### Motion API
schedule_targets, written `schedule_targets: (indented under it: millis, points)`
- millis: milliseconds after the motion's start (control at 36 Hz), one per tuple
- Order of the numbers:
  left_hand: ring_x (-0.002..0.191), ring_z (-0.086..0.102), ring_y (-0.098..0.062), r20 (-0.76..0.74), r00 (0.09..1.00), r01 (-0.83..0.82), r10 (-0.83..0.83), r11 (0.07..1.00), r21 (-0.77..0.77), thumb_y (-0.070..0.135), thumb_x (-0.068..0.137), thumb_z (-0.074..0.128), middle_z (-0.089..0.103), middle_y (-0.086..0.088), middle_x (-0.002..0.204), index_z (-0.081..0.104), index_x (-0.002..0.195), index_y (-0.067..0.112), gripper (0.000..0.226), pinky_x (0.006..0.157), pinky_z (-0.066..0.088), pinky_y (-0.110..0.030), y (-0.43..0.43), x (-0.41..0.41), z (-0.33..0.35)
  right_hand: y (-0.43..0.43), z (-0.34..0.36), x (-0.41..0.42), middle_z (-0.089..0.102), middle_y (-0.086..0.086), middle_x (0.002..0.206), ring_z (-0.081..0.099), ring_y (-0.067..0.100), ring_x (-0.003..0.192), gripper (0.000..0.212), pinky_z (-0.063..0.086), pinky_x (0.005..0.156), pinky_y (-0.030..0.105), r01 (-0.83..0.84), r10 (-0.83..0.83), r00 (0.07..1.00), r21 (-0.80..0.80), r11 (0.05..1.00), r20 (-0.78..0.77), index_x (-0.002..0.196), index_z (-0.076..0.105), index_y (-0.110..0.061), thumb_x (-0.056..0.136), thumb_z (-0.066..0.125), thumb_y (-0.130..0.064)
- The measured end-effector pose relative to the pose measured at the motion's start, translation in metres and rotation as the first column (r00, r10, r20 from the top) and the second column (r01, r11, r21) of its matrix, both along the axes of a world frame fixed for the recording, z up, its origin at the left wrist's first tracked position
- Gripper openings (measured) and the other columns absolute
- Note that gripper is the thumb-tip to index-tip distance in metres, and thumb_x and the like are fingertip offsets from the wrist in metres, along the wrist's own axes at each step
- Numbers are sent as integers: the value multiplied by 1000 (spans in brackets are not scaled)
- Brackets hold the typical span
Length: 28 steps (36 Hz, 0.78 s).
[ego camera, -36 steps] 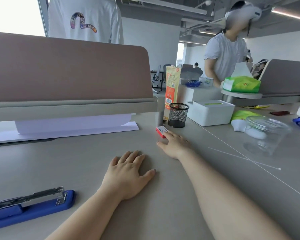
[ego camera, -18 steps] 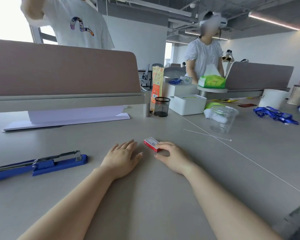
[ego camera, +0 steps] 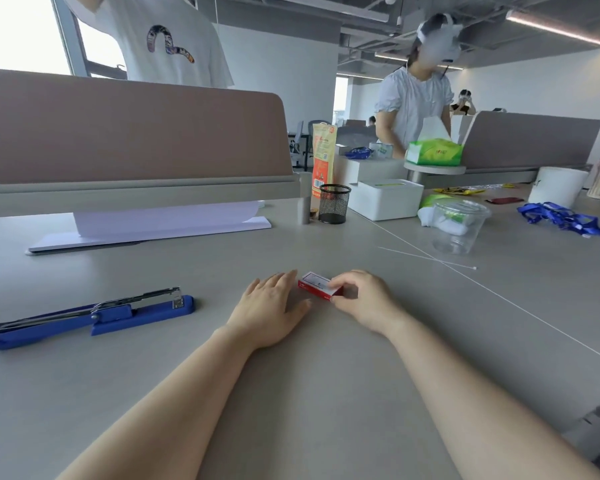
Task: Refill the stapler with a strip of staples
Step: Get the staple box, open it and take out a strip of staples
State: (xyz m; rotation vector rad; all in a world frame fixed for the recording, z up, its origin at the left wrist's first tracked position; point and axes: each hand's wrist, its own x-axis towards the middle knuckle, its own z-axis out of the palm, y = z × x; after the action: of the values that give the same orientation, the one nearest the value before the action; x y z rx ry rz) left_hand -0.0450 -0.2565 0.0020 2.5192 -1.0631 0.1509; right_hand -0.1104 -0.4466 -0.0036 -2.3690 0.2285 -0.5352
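Observation:
A long blue stapler lies on the grey desk at the left, its metal magazine arm raised a little at the far end. A small red and white staple box rests on the desk in the middle. My right hand grips the box's right end with fingers curled over it. My left hand lies flat on the desk, fingers apart, its fingertips just beside the box's left end. No loose staple strip is visible.
A brown desk divider with white paper under it stands behind. A black mesh pen cup, white box, clear plastic cup and blue lanyards sit at the back right. Two people stand beyond the desks.
My right hand has pulled the staple box from near the pen cup toward me, beside my left hand. The view has shifted, so the stapler shows more fully.

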Motion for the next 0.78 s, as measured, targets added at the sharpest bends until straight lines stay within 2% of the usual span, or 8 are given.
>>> schedule_targets:
  millis: [83, 222, 333, 444, 556, 778]
  points:
    - [139, 28, -19, -16, 1000, -4, 4, 1000, -14, 56, 87, 40, 35, -2, 150, 19, 144, 20, 70, 116, 17, -38, -2, 6, -2, 1, 0, 0, 69, -7, 100, 64, 9, 94, 29, 50, 91, 31, -44, 44, 999, 77, 996, -3, 95, 65, -28, 70, 69, -14]
    - [139, 29, -20, -7, 1000, -1, 1, 1000, -4, 56, 87, 41, 36, -3, 149, 19, 143, 22, 70, 116, 16, -38, -3, 6, -3, 2, 2, -1, 65, -2, 107, 61, 8, 97, 42, 45, 94, 25, -62, 61, 998, 143, 988, 12, 107, 59, -20, 69, 75, -12]
    - [138, 29, -20, -8, 1000, 6, -6, 1000, 1, 55, 87, 41, 37, -3, 148, 20, 143, 23, 68, 116, 16, -40, -2, 6, -3, 1, 0, 2, 64, 1, 111, 60, 12, 99, 45, 46, 94, 29, -25, 24, 1000, 112, 993, 11, 110, 58, -16, 69, 77, -16]
    - [136, 32, -20, 11, 1000, 19, -19, 1000, -2, 53, 87, 44, 40, -2, 146, 23, 141, 25, 65, 115, 18, -39, -1, 4, -1, -1, 0, 3, 64, 3, 105, 60, 15, 95, 45, 47, 90, 31, 37, -39, 999, 93, 995, 11, 108, 59, -16, 68, 78, -21]
    - [132, 36, -21, 2, 999, 45, -45, 999, -29, 50, 86, 47, 43, -2, 142, 26, 139, 28, 61, 111, 21, -35, 0, 3, -1, -1, 0, 1, 61, -2, 101, 59, 14, 95, 43, 45, 88, 26, 8, -8, 1000, 72, 997, -12, 109, 59, -18, 70, 76, -21]
    - [127, 40, -24, -15, 1000, 22, -22, 999, -26, 51, 86, 47, 46, -3, 135, 32, 137, 29, 57, 106, 26, -34, -2, 5, -2, 0, 2, -1, 61, -1, 102, 60, 17, 100, 43, 45, 93, 30, -35, 36, 999, 97, 995, -11, 110, 58, -19, 71, 76, -15]
